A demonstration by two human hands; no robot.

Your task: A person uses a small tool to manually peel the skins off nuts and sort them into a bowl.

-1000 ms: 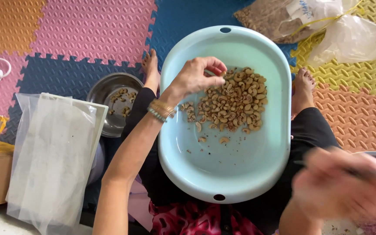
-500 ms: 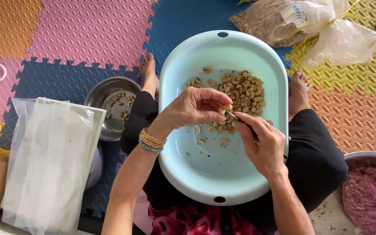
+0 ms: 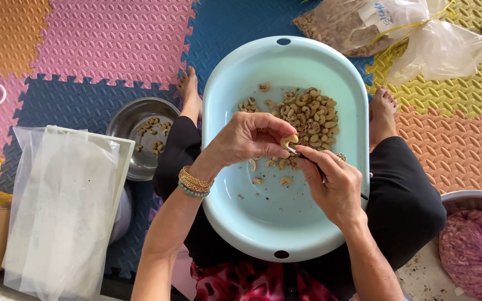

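A pale blue oval basin (image 3: 235, 206) rests on my lap and holds a heap of cashew nuts (image 3: 313, 114) at its far side. Above the basin, my left hand (image 3: 246, 139) pinches one cashew nut (image 3: 289, 140) between thumb and fingers. My right hand (image 3: 333, 187) grips a thin dark tool (image 3: 308, 159) whose tip touches that nut. Several loose nuts lie on the basin floor below my hands.
A steel bowl (image 3: 126, 120) with several nuts sits left of the basin. A clear plastic bag over a white container (image 3: 62, 206) lies at the left, another bowl with a pink bag (image 3: 475, 245) at the right, plastic bags of nuts (image 3: 364, 22) at the top. Coloured foam mats cover the floor.
One second ago my left hand was picking in the heap and my right hand was blurred at lower right. Both hands have since come together over the basin around one nut.
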